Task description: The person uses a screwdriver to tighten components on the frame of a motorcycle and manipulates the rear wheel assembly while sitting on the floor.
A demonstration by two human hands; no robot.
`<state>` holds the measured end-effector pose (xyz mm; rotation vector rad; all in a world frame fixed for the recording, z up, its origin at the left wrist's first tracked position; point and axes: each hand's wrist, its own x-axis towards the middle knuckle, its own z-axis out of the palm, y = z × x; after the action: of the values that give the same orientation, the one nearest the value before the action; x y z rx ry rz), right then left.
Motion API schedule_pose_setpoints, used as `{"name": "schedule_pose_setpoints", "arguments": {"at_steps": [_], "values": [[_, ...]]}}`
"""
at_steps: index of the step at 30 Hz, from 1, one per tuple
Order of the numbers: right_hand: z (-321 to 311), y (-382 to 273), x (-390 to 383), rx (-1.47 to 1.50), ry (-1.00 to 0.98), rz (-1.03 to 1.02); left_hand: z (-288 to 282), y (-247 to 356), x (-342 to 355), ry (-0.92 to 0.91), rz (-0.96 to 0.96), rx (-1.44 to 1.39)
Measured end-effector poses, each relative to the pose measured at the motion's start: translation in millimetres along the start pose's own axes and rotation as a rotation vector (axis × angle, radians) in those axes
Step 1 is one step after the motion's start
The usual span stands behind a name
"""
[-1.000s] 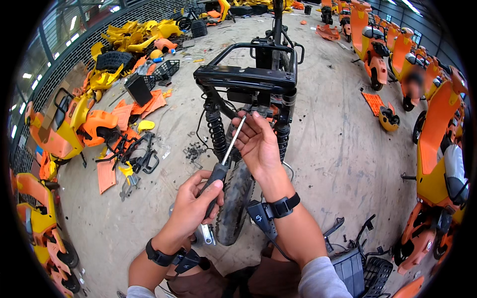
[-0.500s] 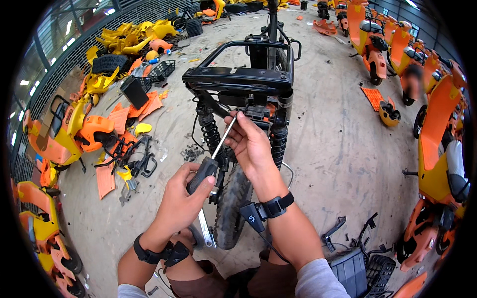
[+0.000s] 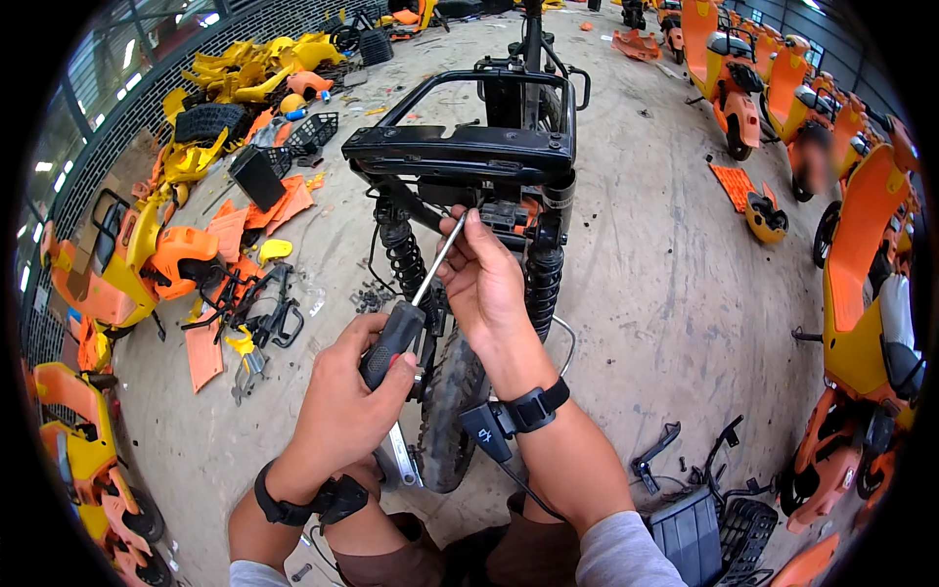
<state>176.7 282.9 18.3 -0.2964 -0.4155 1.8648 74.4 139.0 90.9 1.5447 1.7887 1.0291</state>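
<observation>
My left hand [image 3: 337,396] is wrapped round the dark handle of a screwdriver [image 3: 393,342], its metal shaft slanting up and away. Near the shaft's far end, my right hand [image 3: 484,293] steadies it between thumb and fingers. The tip reaches the underside of a black two-wheeler frame [image 3: 455,147]; what it touches there is hidden by my fingers. Coil-spring shocks [image 3: 403,249] flank the knobbly tyre [image 3: 452,406] below. A silver wrench [image 3: 402,455] shows under my left hand, beside the wheel; what holds it cannot be seen.
Yellow and orange body panels [image 3: 254,73] are heaped at the far left, with loose panels and black brackets [image 3: 279,303] nearer. Rows of orange scooters [image 3: 856,254] line the right. A black crate [image 3: 748,538] and metal brackets lie near right; an orange-yellow helmet-like shell [image 3: 766,217] lies beyond.
Both hands and the screwdriver have shifted slightly left in the view, with the frame shifting likewise. The grip on the tool looks the same.
</observation>
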Motion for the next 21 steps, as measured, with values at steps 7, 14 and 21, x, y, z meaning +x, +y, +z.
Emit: {"name": "schedule_pose_setpoints", "arguments": {"at_steps": [7, 14, 21], "values": [[0.2, -0.9, -1.6, 0.03, 0.009, 0.002, -7.2, 14.5, 3.6, -0.048, 0.014, 0.086], [-0.1, 0.9, -0.6, 0.054, -0.013, 0.017, -13.3, 33.1, 2.9, -0.043, -0.005, 0.181], [-1.5, -1.9, 0.5, 0.052, -0.018, 0.014, 0.4, 29.6, 1.5, 0.122, 0.312, 0.545]]}}
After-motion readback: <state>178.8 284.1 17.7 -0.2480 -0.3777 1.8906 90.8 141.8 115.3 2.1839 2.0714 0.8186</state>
